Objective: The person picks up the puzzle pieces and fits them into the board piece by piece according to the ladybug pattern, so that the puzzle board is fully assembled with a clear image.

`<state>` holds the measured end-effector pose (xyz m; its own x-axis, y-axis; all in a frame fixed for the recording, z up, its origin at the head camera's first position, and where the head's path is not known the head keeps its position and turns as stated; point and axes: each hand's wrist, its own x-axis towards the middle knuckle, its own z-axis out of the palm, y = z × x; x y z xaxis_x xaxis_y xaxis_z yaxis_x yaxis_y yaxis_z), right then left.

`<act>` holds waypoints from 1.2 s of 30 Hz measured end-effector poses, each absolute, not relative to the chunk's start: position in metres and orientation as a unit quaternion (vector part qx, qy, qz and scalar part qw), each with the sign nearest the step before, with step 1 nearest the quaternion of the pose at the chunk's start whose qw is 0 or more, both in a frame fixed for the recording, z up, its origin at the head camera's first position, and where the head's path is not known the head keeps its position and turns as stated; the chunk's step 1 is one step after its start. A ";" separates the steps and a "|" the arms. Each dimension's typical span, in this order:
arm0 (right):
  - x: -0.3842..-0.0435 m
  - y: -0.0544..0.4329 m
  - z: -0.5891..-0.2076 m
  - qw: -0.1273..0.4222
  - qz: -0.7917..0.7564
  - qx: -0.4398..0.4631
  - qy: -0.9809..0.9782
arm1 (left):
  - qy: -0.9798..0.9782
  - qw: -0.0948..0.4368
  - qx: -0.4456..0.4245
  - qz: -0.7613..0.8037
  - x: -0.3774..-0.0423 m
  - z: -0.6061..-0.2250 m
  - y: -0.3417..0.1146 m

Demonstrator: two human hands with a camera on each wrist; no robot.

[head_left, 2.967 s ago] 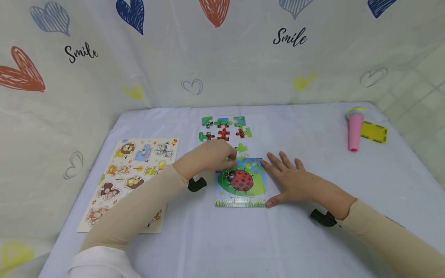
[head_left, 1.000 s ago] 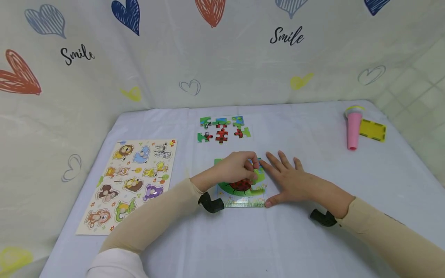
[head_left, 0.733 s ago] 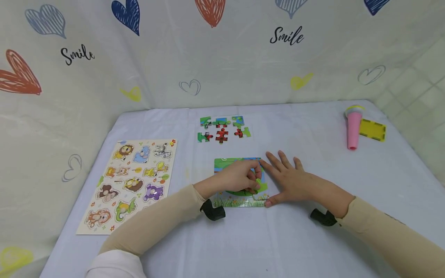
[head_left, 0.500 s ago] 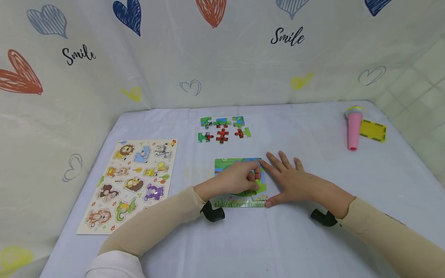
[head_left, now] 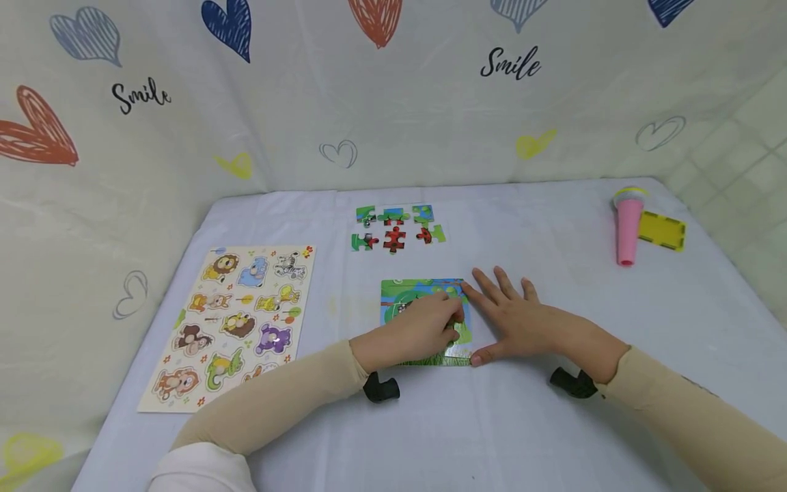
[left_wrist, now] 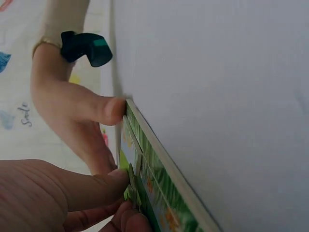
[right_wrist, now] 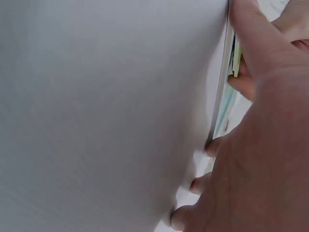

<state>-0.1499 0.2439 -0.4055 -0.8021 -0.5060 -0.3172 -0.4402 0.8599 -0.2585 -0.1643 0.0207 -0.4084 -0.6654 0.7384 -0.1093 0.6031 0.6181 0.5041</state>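
Note:
A ladybug jigsaw tray (head_left: 393, 290) lies on the white cloth in the middle of the head view. My left hand (head_left: 415, 333) reaches over it and covers much of the picture. Thumb and fingers pinch a green puzzle piece (left_wrist: 132, 181) low over the tray's right part, tilted on edge in the left wrist view. My right hand (head_left: 522, 321) lies spread on the cloth, thumb and index fingertip against the tray's right edge. Behind the tray, several loose puzzle pieces (head_left: 394, 239) lie in two rows.
A board with animal pictures (head_left: 236, 324) lies to the left, partly beneath my left forearm. At the far right are a pink toy microphone (head_left: 628, 229) and a yellow plastic piece (head_left: 664, 231). A printed curtain (head_left: 418, 102) hangs behind the table.
My left hand has come from the tray's far edge to its near right part with a green puzzle piece that lay below the loose rows. The right hand has stayed put.

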 end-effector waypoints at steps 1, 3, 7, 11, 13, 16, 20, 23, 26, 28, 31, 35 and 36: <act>-0.150 0.244 -0.405 0.193 -0.090 -0.250 0.944 | 0.885 0.157 0.377 0.222 -0.164 -0.408 0.020; -0.151 0.245 -0.405 0.198 -0.093 -0.250 0.943 | 0.885 0.159 0.373 0.227 -0.164 -0.407 0.020; -0.152 0.244 -0.406 0.203 -0.093 -0.241 0.944 | 0.888 0.164 0.368 0.224 -0.163 -0.407 0.020; -0.151 0.240 -0.407 0.197 -0.091 -0.227 0.950 | 0.893 0.147 0.374 0.205 -0.162 -0.411 0.017; -0.150 0.238 -0.407 0.194 -0.089 -0.221 0.952 | 0.896 0.138 0.376 0.193 -0.160 -0.412 0.013; -0.150 0.236 -0.405 0.196 -0.086 -0.216 0.953 | 0.899 0.131 0.377 0.182 -0.156 -0.410 0.007; -0.150 0.236 -0.403 0.197 -0.081 -0.214 0.953 | 0.904 0.103 0.388 0.148 -0.149 -0.406 0.002; -0.151 0.236 -0.404 0.195 -0.077 -0.214 0.954 | 0.904 0.071 0.406 0.115 -0.145 -0.405 0.001; -0.152 0.237 -0.406 0.193 -0.075 -0.216 0.954 | 0.900 0.054 0.421 0.099 -0.144 -0.407 0.000; -0.152 0.237 -0.406 0.191 -0.075 -0.215 0.955 | 0.897 0.050 0.428 0.095 -0.144 -0.408 -0.001; -0.152 0.236 -0.406 0.190 -0.075 -0.214 0.955 | 0.895 0.054 0.433 0.092 -0.144 -0.408 -0.002; -0.152 0.236 -0.406 0.188 -0.081 -0.212 0.956 | 0.893 0.059 0.437 0.094 -0.145 -0.407 -0.003; -0.152 0.235 -0.406 0.186 -0.084 -0.212 0.956 | 0.891 0.058 0.440 0.092 -0.145 -0.407 -0.004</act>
<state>-0.1520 0.2350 -0.4063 -0.8409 -0.4363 -0.3201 -0.3741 0.8962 -0.2387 -0.1446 -0.0037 -0.4069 -0.6052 0.7957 -0.0227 0.7743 0.5950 0.2157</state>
